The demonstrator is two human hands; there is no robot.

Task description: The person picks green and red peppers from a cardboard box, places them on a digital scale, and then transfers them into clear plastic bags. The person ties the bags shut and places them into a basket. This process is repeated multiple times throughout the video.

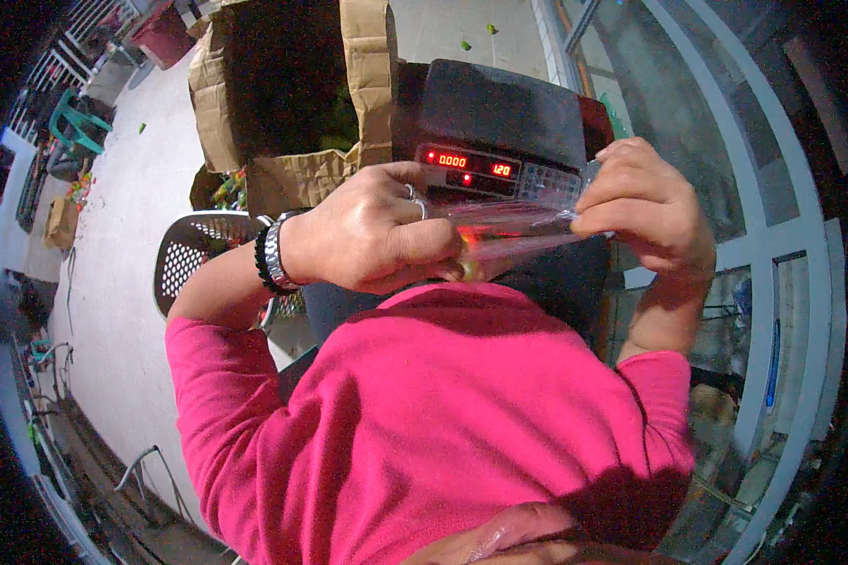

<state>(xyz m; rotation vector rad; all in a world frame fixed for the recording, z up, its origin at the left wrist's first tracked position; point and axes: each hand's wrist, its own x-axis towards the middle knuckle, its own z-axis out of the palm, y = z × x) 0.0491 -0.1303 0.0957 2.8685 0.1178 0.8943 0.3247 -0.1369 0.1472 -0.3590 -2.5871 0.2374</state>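
My left hand (pixel 377 231), with rings and a wristwatch beside a dark bracelet, is closed on one end of a clear plastic bag (pixel 523 224). My right hand (pixel 645 209) pinches the other end, so the thin plastic is stretched between both hands at chest height. Red light glints through it. A small yellowish round thing (pixel 468 266) shows just under my left fingers; I cannot make out its kind. Right behind the plastic stands a digital scale (pixel 499 108) with a dark flat platform and a lit red display (pixel 469 167).
Left of the scale stands a tall, open brown paper bag (pixel 369 56), with its inside mostly dark. A perforated plastic basket (pixel 184 259) sits near my left elbow. A glass door frame (pixel 716 104) runs along the right. Farther left are a green plastic chair (pixel 75 122) and a reddish tub (pixel 163 38).
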